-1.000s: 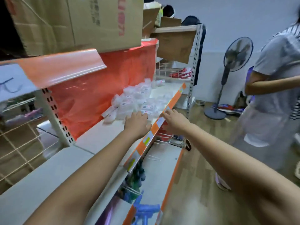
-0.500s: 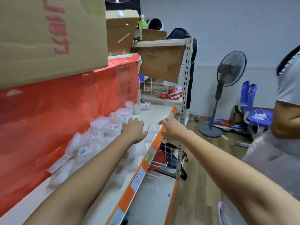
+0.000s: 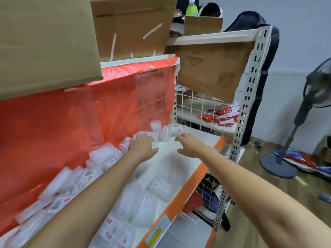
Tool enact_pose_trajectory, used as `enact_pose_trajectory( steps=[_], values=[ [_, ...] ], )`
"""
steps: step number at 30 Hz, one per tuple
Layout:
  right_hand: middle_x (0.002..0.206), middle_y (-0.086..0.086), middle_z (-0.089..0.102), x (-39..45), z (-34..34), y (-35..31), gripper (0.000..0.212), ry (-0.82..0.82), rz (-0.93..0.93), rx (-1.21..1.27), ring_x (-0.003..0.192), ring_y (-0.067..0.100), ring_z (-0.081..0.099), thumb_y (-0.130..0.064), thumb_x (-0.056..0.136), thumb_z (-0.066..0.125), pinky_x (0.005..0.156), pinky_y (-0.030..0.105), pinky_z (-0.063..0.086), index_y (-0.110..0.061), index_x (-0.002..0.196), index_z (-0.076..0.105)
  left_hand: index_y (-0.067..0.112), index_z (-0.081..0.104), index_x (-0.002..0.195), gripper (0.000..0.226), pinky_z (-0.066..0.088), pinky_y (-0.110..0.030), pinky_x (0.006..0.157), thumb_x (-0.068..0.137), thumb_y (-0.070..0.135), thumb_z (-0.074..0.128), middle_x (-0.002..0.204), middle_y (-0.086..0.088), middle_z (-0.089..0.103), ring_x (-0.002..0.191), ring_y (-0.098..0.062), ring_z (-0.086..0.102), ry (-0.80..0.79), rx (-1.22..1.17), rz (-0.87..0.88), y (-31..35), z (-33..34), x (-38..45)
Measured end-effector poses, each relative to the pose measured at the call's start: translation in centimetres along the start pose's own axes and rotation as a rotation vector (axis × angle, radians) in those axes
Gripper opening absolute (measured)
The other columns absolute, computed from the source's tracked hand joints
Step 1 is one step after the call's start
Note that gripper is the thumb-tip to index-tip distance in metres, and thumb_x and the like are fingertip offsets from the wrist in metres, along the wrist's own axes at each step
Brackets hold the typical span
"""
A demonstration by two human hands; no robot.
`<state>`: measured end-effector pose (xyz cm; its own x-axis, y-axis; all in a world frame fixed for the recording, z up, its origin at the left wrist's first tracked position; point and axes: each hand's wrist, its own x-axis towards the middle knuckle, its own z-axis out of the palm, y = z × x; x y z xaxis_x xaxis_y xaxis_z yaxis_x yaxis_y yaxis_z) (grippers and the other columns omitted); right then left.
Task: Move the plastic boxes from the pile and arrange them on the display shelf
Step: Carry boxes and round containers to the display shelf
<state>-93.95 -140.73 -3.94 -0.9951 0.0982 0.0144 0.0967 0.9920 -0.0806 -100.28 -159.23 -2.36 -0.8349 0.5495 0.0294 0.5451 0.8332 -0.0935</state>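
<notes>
Several clear plastic boxes (image 3: 100, 156) with red and white labels lie in a loose pile along the white display shelf (image 3: 200, 140), against a red plastic backing. More boxes (image 3: 165, 132) stand at the far end of the pile. My left hand (image 3: 141, 144) reaches over the pile with fingers spread, its fingertips at the boxes; whether it touches them is unclear. My right hand (image 3: 189, 143) hovers flat and empty above the bare far part of the shelf, just short of the far boxes. My forearms hide some boxes.
Cardboard boxes (image 3: 46, 42) overhang from the shelf above. A wire-mesh end bay holds red packets (image 3: 220, 113). The shelf front has an orange price strip (image 3: 180, 199). A standing fan (image 3: 293, 122) is on the wooden floor at right.
The view has moved along the shelf toward its far end. Both hands have reached farther forward over the pile, from the shelf's front edge to the far boxes. The person at right is out of view.
</notes>
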Motion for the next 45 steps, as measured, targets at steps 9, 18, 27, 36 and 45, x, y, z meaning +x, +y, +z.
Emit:
enact_pose_trajectory(
  steps=[9, 18, 27, 36, 45],
  values=[
    [0.140, 0.010, 0.037, 10.5, 2.2, 3.4, 0.056, -0.020, -0.211, -0.061, 0.130, 0.029, 0.035, -0.017, 0.089, 0.055, 0.100, 0.039, 0.038, -0.015, 0.142, 0.036, 0.017, 0.036, 0.139, 0.060, 0.035, -0.038, 0.098, 0.089, 0.045, 0.054, 0.134, -0.010, 0.040, 0.123, -0.029, 0.036, -0.002, -0.045, -0.237, -0.2, 1.4, 6.5],
    [0.137, 0.007, 0.032, 14.4, 5.3, 3.1, 0.056, 0.052, -0.308, 0.068, 0.125, 0.029, 0.032, -0.008, 0.086, 0.046, 0.087, 0.042, 0.045, -0.018, 0.140, 0.035, 0.025, 0.026, 0.147, 0.065, 0.037, -0.034, 0.092, 0.089, 0.041, 0.054, 0.133, -0.009, 0.038, 0.121, -0.029, 0.033, 0.027, -0.065, -0.344, 0.6, 3.2, 8.1],
    [0.132, 0.012, 0.040, 15.0, 7.6, 2.4, 0.036, 0.231, -0.246, 0.259, 0.118, 0.034, 0.034, -0.012, 0.090, 0.050, 0.098, 0.038, 0.034, -0.005, 0.125, 0.045, 0.026, 0.024, 0.149, 0.060, 0.032, -0.033, 0.100, 0.096, 0.033, 0.050, 0.136, -0.009, 0.039, 0.118, -0.029, 0.036, 0.073, -0.063, -0.364, 1.0, 3.9, 8.1],
    [0.104, 0.004, 0.054, 13.4, 7.6, 4.2, 0.015, 0.334, -0.114, 0.912, 0.109, 0.025, 0.049, -0.003, 0.081, 0.063, 0.087, 0.017, 0.029, -0.007, 0.094, 0.065, 0.021, 0.039, 0.141, 0.047, 0.024, -0.027, 0.100, 0.097, 0.033, 0.048, 0.137, -0.005, 0.049, 0.124, -0.024, 0.042, 0.338, -0.326, -0.405, 1.5, 3.9, 6.2],
    [0.112, -0.016, 0.056, 7.5, 4.3, 5.2, 0.014, 0.189, -0.115, 1.562, 0.112, 0.010, 0.053, -0.022, 0.075, 0.065, 0.096, 0.039, 0.047, -0.026, 0.088, 0.063, 0.020, 0.054, 0.124, 0.031, 0.053, -0.028, 0.068, 0.096, 0.033, 0.052, 0.118, -0.004, 0.064, 0.099, -0.022, 0.066, 0.713, -1.393, -0.637, 3.2, 1.9, 3.2]
  ],
)
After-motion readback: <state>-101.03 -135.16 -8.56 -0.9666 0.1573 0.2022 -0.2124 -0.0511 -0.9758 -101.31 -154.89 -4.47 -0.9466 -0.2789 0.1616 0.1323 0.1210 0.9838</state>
